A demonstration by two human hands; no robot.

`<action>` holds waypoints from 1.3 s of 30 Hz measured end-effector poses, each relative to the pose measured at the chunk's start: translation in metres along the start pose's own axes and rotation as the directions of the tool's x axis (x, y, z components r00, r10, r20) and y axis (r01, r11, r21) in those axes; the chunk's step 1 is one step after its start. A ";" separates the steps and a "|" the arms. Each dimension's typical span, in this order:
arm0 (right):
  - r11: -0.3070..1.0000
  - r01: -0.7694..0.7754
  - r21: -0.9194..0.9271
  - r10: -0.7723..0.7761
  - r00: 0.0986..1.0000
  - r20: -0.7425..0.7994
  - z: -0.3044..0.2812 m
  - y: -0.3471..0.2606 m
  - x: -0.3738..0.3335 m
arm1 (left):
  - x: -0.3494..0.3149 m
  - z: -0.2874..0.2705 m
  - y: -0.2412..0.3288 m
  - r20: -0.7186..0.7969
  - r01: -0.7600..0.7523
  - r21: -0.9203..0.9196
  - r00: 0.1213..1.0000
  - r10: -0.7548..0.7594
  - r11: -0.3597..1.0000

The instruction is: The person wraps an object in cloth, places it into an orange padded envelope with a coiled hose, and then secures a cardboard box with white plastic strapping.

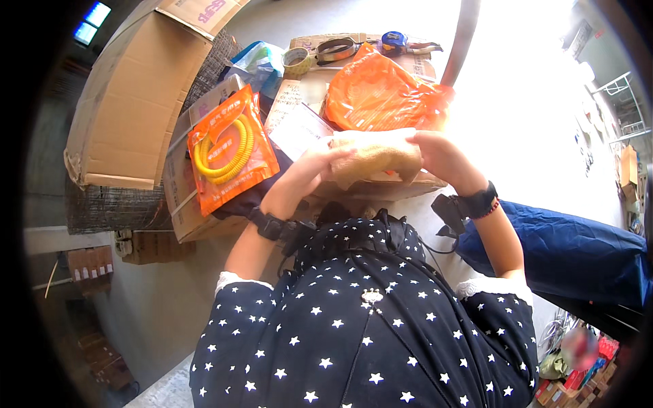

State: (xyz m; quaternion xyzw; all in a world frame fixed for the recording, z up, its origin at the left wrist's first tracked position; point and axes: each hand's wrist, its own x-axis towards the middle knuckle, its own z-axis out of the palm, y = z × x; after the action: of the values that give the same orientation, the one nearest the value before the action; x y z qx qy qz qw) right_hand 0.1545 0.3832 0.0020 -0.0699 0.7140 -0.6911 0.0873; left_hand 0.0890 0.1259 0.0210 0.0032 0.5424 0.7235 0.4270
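Holding a tan bundle point(377, 156) between your left hand point(307, 168) and right hand point(447, 160), fingers gripping opposite ends.

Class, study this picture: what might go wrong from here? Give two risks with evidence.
The tan cloth-like bundle, held between left hand and right hand, might slip if either loosens.

The orange plastic bag lies just beyond; a forward push could shift it into the blue tape measure.
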 end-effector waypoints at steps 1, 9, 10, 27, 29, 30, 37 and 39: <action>0.986 -0.137 0.094 0.142 0.989 -0.038 0.003 -0.011 -0.005 | -0.003 -0.004 0.004 0.025 -0.029 0.165 0.999 0.025 0.986; 0.960 -0.200 0.195 0.211 0.977 -0.041 -0.016 0.042 -0.008 | -0.008 0.014 -0.025 0.139 -0.308 0.888 0.887 0.441 0.341; 0.969 -0.212 0.129 0.221 0.974 -0.055 -0.017 0.042 -0.009 | -0.008 0.018 -0.026 0.113 -0.300 0.900 0.862 0.495 0.317; 0.861 -0.202 0.467 0.217 0.976 0.023 0.006 0.018 -0.042 | 0.043 0.001 -0.033 -0.202 -0.058 0.489 0.963 0.178 0.870; 0.772 -0.138 0.620 0.255 0.962 -0.103 -0.009 0.036 -0.044 | 0.064 -0.013 -0.042 -0.308 0.042 0.299 0.950 0.055 0.953; 0.727 -0.080 0.682 0.267 0.948 -0.173 -0.013 0.036 -0.043 | 0.074 -0.021 -0.048 -0.294 0.054 0.216 0.956 0.013 0.975; 0.901 0.208 0.381 0.000 0.878 -0.479 -0.060 0.038 0.006 | 0.115 -0.041 -0.059 -0.365 0.017 -0.104 0.929 -0.054 0.994; 0.924 0.198 -0.326 -0.338 0.821 -0.460 -0.051 0.025 0.036 | 0.119 -0.038 -0.062 -0.443 0.006 -0.046 0.896 -0.026 0.999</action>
State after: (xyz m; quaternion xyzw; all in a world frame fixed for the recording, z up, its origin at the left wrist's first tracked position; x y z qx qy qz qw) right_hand 0.1083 0.4262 -0.0228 0.0031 0.7797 -0.5888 -0.2130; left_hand 0.0339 0.1730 -0.0984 -0.1754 0.6097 0.7132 0.2980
